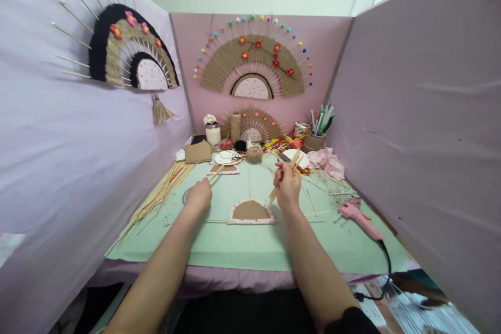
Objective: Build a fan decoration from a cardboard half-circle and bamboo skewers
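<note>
A half-round brown board with a pink-and-white cloth rim [251, 210] lies on the green table top [219, 250]. One thin stick [249, 182] stands out from its curved top, and others stretch sideways from its flat base. My left hand [199, 197] is closed on a thin wooden stick [216, 175] that points up and right. My right hand [287, 185] grips a small bundle of wooden sticks [296, 159], held above the table to the right of the board.
Many long sticks [160, 195] lie at the left. A second half-round piece [223, 169], a twine ball [254, 154] and a tool holder [314, 142] are farther back. A pink glue gun [360, 219] with a black cord lies right. Finished fans [252, 57] hang behind.
</note>
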A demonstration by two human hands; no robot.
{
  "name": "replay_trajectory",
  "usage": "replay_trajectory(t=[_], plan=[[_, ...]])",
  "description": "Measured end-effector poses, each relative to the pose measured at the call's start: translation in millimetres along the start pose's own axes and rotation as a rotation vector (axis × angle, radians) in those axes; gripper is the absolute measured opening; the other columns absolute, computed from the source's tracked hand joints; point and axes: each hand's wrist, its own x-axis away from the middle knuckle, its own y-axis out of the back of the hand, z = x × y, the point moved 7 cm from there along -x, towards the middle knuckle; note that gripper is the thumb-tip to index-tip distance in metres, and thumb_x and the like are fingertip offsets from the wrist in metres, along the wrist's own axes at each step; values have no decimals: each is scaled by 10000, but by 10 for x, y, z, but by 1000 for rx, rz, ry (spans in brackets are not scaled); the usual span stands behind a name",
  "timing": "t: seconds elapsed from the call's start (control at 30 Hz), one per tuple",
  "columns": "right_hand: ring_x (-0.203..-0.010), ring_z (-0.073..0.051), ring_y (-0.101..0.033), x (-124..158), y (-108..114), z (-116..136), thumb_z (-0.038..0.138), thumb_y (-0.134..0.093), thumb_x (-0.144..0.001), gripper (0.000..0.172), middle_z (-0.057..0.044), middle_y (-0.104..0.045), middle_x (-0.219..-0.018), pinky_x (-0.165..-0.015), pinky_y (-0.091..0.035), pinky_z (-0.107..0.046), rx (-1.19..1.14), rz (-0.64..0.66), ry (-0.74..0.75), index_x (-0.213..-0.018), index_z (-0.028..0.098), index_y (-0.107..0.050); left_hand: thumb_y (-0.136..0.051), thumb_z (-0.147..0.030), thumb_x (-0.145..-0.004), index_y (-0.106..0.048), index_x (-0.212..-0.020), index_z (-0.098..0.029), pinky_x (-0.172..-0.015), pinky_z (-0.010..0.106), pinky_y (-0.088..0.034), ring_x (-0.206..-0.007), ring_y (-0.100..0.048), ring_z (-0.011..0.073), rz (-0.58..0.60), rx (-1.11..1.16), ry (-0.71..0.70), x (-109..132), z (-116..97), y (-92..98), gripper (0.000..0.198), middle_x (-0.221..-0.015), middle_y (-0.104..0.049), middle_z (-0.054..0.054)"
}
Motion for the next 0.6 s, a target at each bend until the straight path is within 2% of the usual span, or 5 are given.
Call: replay_trajectory(t=[0.2, 0.3, 0.4, 0.5, 0.6], plan=[[-356, -39, -210, -159, 103, -87, 414, -581, -742, 220, 111, -352, -486, -368, -167, -198, -117, 11, -154, -725, 214, -489, -569, -52, -720, -371, -607, -196, -752, 314, -297, -828, -525, 260, -88, 18, -57, 93, 46, -25, 269, -600, -269, -32], [-351, -40, -215, -198, 121, -144, 400, -585, -753, 220, 113, -342, -487, -365, -185, -191, -134, 23, -208, -721, 218, -465, -641, -66, -697, -375, -615, -198, -835, 370, -310, -978, -521, 328, -86, 46, -105, 92, -25, -20, 307, -653, -370, 2], [-353, -44, -236, -186, 78, -195, 396, -584, -780, 218, 105, -360, -489, -372, -214, -188, -134, 67, -274, -717, 214, -482, -667, -128, -739, -484, -684, -186, -885, 385, -342, -1058, -522, 331, -34, 125, -176, 135, -292, -83, 199, -791, -547, 78], [-386, -60, -335, -112, -31, -241, 417, -584, -809, 236, 74, -437, -506, -412, -312, -197, -134, 184, -356, -724, 201, -541, -646, -262, -826, -612, -860, -185, -864, 331, -425, -961, -607, 238, 200, 320, -307, 279, -785, -318, 91, -920, -667, 87], [-538, -126, -547, -41, -66, -235, 483, -607, -811, 303, -5, -591, -589, -541, -467, -255, -6, 266, -348, -738, 189, -608, -651, -478, -830, -631, -914, -138, -795, 351, -502, -856, -669, 225, 901, 827, -177, 609, -1221, -788, 352, -871, -703, 114]])
